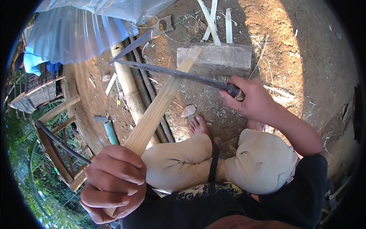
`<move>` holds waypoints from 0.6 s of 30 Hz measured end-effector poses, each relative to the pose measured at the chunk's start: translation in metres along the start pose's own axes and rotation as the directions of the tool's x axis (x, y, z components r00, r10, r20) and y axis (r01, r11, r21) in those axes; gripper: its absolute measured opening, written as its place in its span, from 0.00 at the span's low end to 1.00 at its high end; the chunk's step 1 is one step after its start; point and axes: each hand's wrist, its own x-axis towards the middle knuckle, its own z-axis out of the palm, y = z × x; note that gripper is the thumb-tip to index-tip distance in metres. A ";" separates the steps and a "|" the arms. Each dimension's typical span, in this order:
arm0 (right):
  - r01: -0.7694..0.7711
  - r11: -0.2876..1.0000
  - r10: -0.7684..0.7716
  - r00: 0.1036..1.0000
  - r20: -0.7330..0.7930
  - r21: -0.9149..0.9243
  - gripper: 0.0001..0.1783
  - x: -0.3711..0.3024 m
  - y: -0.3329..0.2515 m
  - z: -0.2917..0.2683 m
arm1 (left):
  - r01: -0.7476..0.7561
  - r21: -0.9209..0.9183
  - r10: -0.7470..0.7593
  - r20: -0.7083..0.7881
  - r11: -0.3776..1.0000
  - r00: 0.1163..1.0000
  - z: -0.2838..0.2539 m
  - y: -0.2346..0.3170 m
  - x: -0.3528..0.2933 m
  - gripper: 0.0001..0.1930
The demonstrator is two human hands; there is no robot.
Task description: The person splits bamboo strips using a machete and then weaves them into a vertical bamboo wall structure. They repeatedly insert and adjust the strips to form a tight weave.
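My left hand [114, 179] is closed round the near end of a long, flat bamboo slat [146, 124]. The slat slopes up and away, and its far end rests on a grey wooden block [228, 59] on the ground. In my right hand [253, 97] is the dark handle of a machete [206, 80]. Its long blade points left and lies across the slat, a short way in from the block. Whether the edge cuts into the bamboo, I cannot tell. Both forearms are above my bent legs.
Beyond the blade lies a handsaw [142, 40], beside a bamboo pole [131, 87] and darker poles. Split strips [228, 26] lie behind the block. Clear corrugated sheeting [84, 34] hangs at the upper left. A green tube [110, 131] stands near my left knee. A person [32, 61] is far left.
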 end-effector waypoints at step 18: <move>0.126 0.991 -0.122 0.989 0.083 -0.034 0.16 0.014 -0.005 -0.013 | 0.010 -0.123 0.016 0.204 0.992 0.979 -0.012 0.005 -0.002 0.09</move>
